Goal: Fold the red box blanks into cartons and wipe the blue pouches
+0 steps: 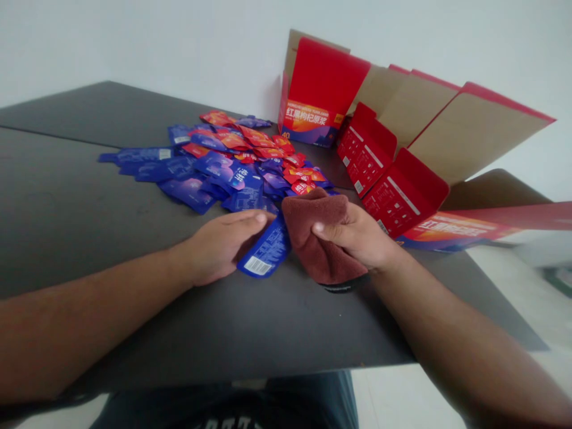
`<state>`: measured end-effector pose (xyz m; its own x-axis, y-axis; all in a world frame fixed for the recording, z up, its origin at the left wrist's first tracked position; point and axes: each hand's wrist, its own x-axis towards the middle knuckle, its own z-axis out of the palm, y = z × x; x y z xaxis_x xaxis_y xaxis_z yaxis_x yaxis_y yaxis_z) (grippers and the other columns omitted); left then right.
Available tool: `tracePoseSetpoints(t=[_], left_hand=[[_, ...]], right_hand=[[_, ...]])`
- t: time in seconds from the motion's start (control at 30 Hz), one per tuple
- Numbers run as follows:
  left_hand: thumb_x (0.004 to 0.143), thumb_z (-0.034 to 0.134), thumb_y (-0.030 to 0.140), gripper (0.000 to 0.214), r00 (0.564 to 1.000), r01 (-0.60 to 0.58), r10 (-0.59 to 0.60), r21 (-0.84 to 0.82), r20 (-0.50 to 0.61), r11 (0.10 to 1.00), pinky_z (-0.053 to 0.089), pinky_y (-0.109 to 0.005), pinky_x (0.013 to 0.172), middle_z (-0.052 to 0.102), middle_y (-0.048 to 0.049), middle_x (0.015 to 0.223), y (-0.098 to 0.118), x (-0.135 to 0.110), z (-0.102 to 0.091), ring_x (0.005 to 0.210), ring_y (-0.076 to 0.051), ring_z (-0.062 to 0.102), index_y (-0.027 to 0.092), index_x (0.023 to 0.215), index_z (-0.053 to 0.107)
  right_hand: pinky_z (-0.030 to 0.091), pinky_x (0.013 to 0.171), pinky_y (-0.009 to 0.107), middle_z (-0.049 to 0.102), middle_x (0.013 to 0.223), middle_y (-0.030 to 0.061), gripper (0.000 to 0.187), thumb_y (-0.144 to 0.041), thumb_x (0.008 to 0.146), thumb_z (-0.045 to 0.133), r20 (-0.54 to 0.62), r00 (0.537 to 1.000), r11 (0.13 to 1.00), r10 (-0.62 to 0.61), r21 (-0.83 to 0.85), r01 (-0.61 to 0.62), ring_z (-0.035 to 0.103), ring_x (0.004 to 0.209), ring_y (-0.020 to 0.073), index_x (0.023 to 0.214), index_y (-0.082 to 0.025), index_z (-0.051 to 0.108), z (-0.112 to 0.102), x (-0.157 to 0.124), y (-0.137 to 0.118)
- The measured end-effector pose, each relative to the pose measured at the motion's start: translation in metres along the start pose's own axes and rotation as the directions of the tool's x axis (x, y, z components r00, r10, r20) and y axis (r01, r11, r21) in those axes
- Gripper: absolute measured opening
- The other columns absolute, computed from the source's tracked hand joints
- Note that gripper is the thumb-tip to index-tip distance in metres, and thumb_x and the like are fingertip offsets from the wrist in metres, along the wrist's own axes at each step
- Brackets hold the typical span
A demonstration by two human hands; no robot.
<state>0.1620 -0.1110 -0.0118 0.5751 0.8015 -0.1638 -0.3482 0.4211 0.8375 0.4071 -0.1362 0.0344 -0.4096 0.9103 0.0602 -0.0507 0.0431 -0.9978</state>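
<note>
Head camera, and from my distant seat I had both bare hands in sight over the near half of a dark grey table (147,238). My left hand (218,245) grasped a blue printed sachet (270,245), thumb on its left edge and the other fingers mostly hidden from me. The sachet lay slanted between the two hands, its white barcode (258,266) at the near end; I could not tell whether it touched the tabletop. My right hand (364,235) was clenched on a folded brown cloth (313,229), thumb pressed into the top, just right of the sachet. I could not make out whether cloth and sachet met. A black strip (342,288) showed at the cloth's near edge.

Beyond the hands, I saw a loose heap of blue and red-orange sachets (223,167) spread toward the far left. To the right I had open red cartons: a far carton (328,77) marked "40" near the white wall (179,47), red printed flaps (404,193) nearer, and a near carton (460,229) at the right edge of the table.
</note>
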Motion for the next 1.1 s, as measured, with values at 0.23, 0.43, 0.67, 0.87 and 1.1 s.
tracePoseSetpoints(t=[0.23, 0.43, 0.67, 0.87, 1.1], left_hand=[[0.093, 0.075, 0.04, 0.023, 0.964, -0.213, 0.265, 0.673, 0.027, 0.708, 0.048, -0.029, 0.065, 0.068, 0.0001, 0.079, 0.006, 0.005, -0.012, 0.066, -0.015, 0.058, 0.018, 0.099, 0.072], [0.095, 0.064, 0.046, 0.028, 0.959, -0.221, 0.265, 0.853, 0.102, 0.473, 0.044, -0.031, 0.063, 0.065, 0.0002, 0.073, 0.01, 0.003, -0.014, 0.066, -0.017, 0.057, 0.021, 0.085, 0.065], [0.096, 0.064, 0.039, 0.023, 0.958, -0.2, 0.285, 0.812, 0.043, 0.549, 0.04, -0.029, 0.059, 0.055, 0.0039, 0.069, 0.006, 0.01, -0.021, 0.061, -0.014, 0.05, 0.022, 0.081, 0.058], [0.094, 0.065, 0.033, 0.017, 0.957, -0.199, 0.291, 0.705, -0.011, 0.681, 0.039, -0.028, 0.056, 0.056, 0.0035, 0.07, 0.0, 0.011, -0.026, 0.06, -0.014, 0.049, 0.023, 0.083, 0.057], [0.092, 0.068, 0.031, 0.021, 0.94, -0.248, 0.34, 0.704, 0.01, 0.665, 0.04, -0.028, 0.059, 0.055, 0.0019, 0.071, -0.004, 0.014, -0.031, 0.065, -0.015, 0.049, 0.022, 0.078, 0.055]], right_hand=[[0.066, 0.096, 0.042, 0.086, 0.102, 0.0064, 0.05, -0.049, 0.076, 0.101, -0.022, 0.991, 0.991, 0.134, 0.032, -0.133, 0.082, 0.102, 0.0269, 0.111, -0.02, 0.08, -0.009, 0.007, 0.002], [0.065, 0.095, 0.038, 0.085, 0.1, 0.0041, 0.044, -0.048, 0.077, 0.101, 0.048, 0.983, 0.981, 0.178, 0.064, -0.181, 0.081, 0.091, 0.022, 0.103, -0.02, 0.079, 0.003, 0.004, 0.002], [0.062, 0.103, 0.046, 0.081, 0.122, 0.0075, 0.042, -0.038, 0.089, 0.086, -0.14, 0.986, 0.93, -0.092, -0.366, 0.035, 0.076, 0.118, 0.0295, 0.128, -0.024, 0.074, -0.005, 0.003, -0.004], [0.059, 0.093, 0.041, 0.076, 0.11, 0.0092, 0.032, -0.011, 0.084, 0.068, 0.116, 0.942, 0.356, -0.314, -0.906, 0.23, 0.071, 0.105, 0.0277, 0.114, -0.02, 0.071, 0.007, -0.004, -0.003], [0.057, 0.089, 0.04, 0.074, 0.108, 0.0105, 0.029, -0.012, 0.085, 0.066, 0.064, 0.94, 0.277, -0.336, -0.947, 0.163, 0.07, 0.103, 0.0278, 0.113, -0.019, 0.069, 0.008, -0.004, -0.001]])
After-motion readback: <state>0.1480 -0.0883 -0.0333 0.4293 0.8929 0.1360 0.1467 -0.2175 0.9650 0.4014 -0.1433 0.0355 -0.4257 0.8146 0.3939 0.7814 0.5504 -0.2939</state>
